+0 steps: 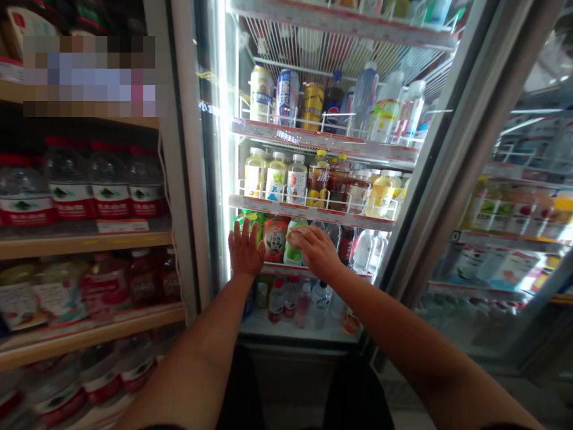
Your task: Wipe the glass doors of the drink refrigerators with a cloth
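My left hand [246,248] is raised with its fingers spread, in front of a green-labelled bottle [250,218] at the left of a lit drinks fridge. Beside it, my right hand [320,248] has its fingers bent together over a small pale, crumpled-looking patch [296,237], whose kind I cannot make out. That hand partly covers a bottle with a green and white label [293,255]. Between the two hands stands a red-labelled bottle [274,239]. Reflections lie over the fridge front; I cannot tell whether the hands touch glass.
Above are a shelf of juice and tea bottles [297,179] and one with cans [286,95]. Small bottles [276,301] stand at the bottom. Wooden shelves [89,242] with water bottles flank the left, a metal door frame [452,161] the right.
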Tool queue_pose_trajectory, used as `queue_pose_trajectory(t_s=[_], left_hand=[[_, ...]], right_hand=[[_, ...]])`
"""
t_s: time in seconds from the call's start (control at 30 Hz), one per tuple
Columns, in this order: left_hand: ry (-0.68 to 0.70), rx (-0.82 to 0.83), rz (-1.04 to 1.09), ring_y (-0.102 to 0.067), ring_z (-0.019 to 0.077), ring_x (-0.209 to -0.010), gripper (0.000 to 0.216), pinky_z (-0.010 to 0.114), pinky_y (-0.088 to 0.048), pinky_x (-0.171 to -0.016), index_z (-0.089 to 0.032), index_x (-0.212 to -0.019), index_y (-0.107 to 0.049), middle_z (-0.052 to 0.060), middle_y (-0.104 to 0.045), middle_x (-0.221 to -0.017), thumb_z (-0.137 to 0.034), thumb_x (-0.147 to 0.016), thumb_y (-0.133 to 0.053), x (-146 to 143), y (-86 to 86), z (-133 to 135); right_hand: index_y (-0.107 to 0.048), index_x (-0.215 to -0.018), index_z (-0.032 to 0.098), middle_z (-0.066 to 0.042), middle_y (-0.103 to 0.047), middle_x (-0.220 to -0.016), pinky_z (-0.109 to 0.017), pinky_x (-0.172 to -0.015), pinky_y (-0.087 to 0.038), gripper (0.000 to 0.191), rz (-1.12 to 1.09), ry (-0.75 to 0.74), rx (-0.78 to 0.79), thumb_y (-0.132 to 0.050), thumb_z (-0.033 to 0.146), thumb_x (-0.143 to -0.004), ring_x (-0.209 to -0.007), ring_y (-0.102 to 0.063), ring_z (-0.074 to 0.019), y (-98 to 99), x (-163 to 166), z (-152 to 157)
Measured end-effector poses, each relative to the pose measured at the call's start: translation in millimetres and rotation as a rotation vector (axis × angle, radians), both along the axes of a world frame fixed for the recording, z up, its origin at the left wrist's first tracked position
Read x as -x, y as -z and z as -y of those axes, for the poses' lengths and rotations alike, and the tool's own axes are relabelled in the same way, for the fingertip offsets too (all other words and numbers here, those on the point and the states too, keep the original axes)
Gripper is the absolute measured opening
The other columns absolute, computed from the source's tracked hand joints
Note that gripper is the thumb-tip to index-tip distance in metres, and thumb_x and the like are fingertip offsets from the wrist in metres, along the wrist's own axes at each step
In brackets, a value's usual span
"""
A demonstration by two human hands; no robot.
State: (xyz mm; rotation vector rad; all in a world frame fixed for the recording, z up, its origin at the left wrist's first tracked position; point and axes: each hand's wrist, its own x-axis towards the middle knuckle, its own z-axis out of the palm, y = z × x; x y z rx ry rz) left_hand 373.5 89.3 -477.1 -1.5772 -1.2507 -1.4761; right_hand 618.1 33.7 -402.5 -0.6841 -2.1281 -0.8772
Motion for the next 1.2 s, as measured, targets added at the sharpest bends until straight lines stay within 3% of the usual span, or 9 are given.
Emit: queue_pose_trajectory(t_s=[0.1,0.3,0.43,0.63,0.83,1.0,1.2], left_hand=[[-0.023,-0.042,-0.042,-0.006,0.0265,-0.157,0.057,0.054,-0.013,-0.126,-0.017,-0.152,-0.043,0.015,-0.035,-0.162,-0.039,-0.099,-0.042,1,1.3,-1],[-0.005,-0.018,-0.024,-0.008,0.0284,-0.157,0.058,0.055,-0.011,-0.126,-0.017,-0.152,-0.043,0.015,-0.033,-0.163,-0.042,-0.099,-0.041,1,2.0,-2],[0.022,0.017,0.008,-0.009,0.0287,-0.157,0.059,0.056,-0.010,-0.126,-0.019,-0.152,-0.044,0.014,-0.036,-0.162,-0.044,-0.099,-0.041,1,0.9,-1],[0.027,0.000,0.007,-0.010,0.0281,-0.157,0.057,0.054,-0.011,-0.126,-0.019,-0.150,-0.046,0.014,-0.038,-0.161,-0.043,-0.098,-0.043,1,0.0,0],[0.046,0.013,0.026,-0.011,0.0292,-0.157,0.058,0.055,-0.010,-0.126,-0.020,-0.151,-0.044,0.014,-0.037,-0.161,-0.044,-0.098,-0.042,1,-0.4,0],[0.022,0.003,0.008,-0.011,0.0286,-0.157,0.059,0.056,-0.012,-0.125,-0.019,-0.152,-0.043,0.015,-0.038,-0.161,-0.044,-0.098,-0.042,1,-1.8,2],[0.050,0.018,0.039,-0.010,0.0297,-0.157,0.060,0.057,-0.009,-0.126,-0.020,-0.152,-0.042,0.014,-0.037,-0.161,-0.045,-0.098,-0.041,0,-2.3,1]], right_hand=[[-0.057,-0.141,0.013,-0.010,-0.063,-0.140,-0.040,-0.113,-0.042,0.043,-0.055,0.010,-0.021,-0.049,0.015,-0.099,-0.129,-0.051,-0.0262,-9.3,11,-2],[-0.054,-0.144,0.018,-0.009,-0.061,-0.143,-0.040,-0.108,-0.046,0.045,0.114,-0.024,0.021,-0.050,0.016,-0.099,-0.129,-0.051,-0.0254,-23.0,26,-5],[-0.057,-0.141,0.018,-0.011,-0.060,-0.144,-0.042,-0.114,-0.041,0.044,-0.013,0.006,-0.015,-0.048,0.015,-0.099,-0.133,-0.048,-0.0261,-39.5,24,-7],[-0.058,-0.140,0.023,-0.007,-0.062,-0.142,-0.042,-0.109,-0.045,0.043,0.149,-0.041,-0.039,-0.050,0.015,-0.099,-0.135,-0.047,-0.0259,-40.3,11,-6],[-0.057,-0.141,0.018,-0.009,-0.059,-0.144,-0.043,-0.117,-0.038,0.043,-0.146,0.037,-0.095,-0.045,0.013,-0.099,-0.135,-0.046,-0.0261,-59.2,-3,-5],[-0.057,-0.140,0.023,-0.007,-0.062,-0.140,-0.044,-0.111,-0.044,0.043,0.115,-0.005,-0.056,-0.050,0.014,-0.098,-0.133,-0.049,-0.0265,-54.7,-19,-4],[-0.054,-0.143,0.021,-0.009,-0.061,-0.140,-0.046,-0.113,-0.043,0.047,-0.220,0.046,-0.157,-0.044,0.010,-0.098,-0.132,-0.049,-0.0272,-68.9,-42,-9]])
